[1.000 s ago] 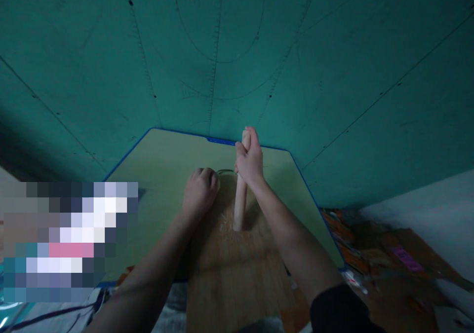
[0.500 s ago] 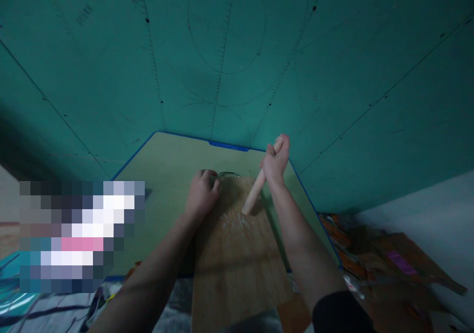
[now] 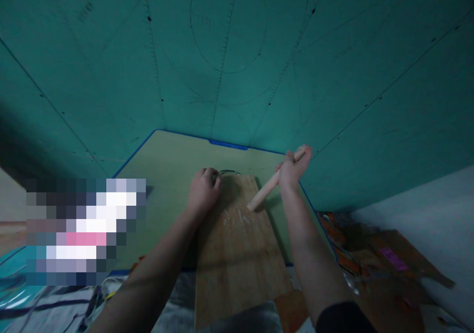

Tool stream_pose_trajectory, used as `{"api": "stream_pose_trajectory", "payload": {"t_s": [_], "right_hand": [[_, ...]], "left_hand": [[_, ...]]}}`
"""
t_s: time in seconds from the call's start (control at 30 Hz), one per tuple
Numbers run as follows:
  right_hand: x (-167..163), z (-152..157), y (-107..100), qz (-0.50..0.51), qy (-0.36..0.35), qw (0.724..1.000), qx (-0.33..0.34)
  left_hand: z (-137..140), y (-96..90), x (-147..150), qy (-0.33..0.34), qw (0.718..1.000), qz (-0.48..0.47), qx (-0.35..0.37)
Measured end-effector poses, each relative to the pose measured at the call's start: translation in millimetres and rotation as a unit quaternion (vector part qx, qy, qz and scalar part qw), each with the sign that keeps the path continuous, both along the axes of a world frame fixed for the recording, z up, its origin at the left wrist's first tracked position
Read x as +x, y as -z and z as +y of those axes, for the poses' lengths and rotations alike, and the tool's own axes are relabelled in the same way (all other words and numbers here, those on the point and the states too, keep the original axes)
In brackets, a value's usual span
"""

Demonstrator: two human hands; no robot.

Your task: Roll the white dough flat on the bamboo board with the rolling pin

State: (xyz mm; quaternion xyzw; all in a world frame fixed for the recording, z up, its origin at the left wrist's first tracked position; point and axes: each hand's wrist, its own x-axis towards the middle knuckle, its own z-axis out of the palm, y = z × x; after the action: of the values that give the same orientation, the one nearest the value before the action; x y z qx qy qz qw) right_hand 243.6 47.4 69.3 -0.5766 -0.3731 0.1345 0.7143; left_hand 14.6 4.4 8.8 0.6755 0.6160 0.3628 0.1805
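A wooden cutting board [image 3: 237, 259] lies lengthwise on the pale table, with a curved metal handle [image 3: 229, 172] at its far end. My left hand [image 3: 205, 190] is closed on the board's far left corner, its fingertips beside that handle. In my right hand [image 3: 296, 167] is a wooden rolling pin [image 3: 266, 193], wrapped near its upper end and tilted. The pin's lower end is over the board, close to its right edge; whether it touches the wood I cannot tell. Thin pale shreds or scratches [image 3: 237, 217] show on the board near that end.
The pale table [image 3: 170, 150] has a blue rim and stands against a green wall [image 3: 237, 52]. Flattened cardboard [image 3: 392, 254] lies at the lower right. A pixelated patch hides part of the left side. Grey cloth [image 3: 255, 320] shows under the board's near end.
My right hand has moved right with the rolling pin, which now slants lower. The pin's lower end has shifted slightly right. My left hand stays at the board's corner.
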Motion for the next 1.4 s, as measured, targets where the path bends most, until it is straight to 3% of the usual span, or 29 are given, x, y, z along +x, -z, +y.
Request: {"api": "stream_pose_trajectory", "payload": {"t_s": [0.27,0.47,0.7,0.97,1.17,1.33,1.4], "right_hand": [[-31,-15,26,0.022,-0.027,0.998,-0.053],[-20,-2,18,0.097,-0.018,0.995,-0.035],[-12,17,11,-0.035,0.002,0.999,-0.014],[-55,6,43,0.039,-0.07,0.989,-0.124],[-35,14,21,0.2,-0.037,0.976,-0.083],[-21,15,14,0.246,-0.028,0.967,-0.06],[-18,15,9,0.25,-0.032,0.967,-0.041]], "left_hand": [[-1,-0.2,0,0.005,1.0,0.006,0.004],[-1,-0.9,-1,0.004,1.0,-0.008,0.004],[0,0.2,-1,0.006,1.0,-0.02,0.004],[1,0.8,-1,0.003,1.0,-0.03,0.007],[-2,0.2,-12,0.002,0.999,-0.041,0.005],[-8,-1.7,-29,0.109,0.993,0.03,0.013],[-14,-5.5,-33,0.117,0.993,0.025,0.016]]}}
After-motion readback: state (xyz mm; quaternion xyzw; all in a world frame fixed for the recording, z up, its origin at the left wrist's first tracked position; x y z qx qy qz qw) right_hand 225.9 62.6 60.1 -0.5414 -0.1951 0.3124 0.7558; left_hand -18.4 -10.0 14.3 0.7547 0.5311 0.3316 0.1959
